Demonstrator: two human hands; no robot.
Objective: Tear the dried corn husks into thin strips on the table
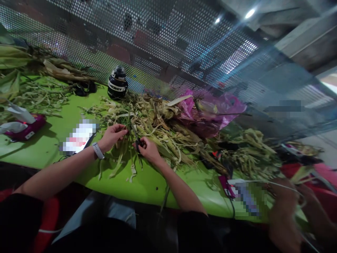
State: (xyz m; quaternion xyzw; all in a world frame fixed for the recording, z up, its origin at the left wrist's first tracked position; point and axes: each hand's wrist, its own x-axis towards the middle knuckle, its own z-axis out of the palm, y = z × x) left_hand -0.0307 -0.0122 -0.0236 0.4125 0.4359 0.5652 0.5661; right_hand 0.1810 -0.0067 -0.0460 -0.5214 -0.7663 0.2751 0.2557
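Note:
My left hand (113, 136), with a watch on its wrist, pinches a thin strip of green leaf at the near edge of a heap of dried leaves and husks (163, 130) on the green table (147, 186). My right hand (147, 148) is closed round a pair of small black scissors (137, 140), whose blades point up towards the strip held by the left hand. The two hands are a hand's width apart.
A black can (117, 83) stands at the back by a perforated metal screen (158, 42). A pink plastic bag (207, 112) lies on the heap. A phone (79, 137) lies left of my hands. Another person's hands (286, 211) work at the right.

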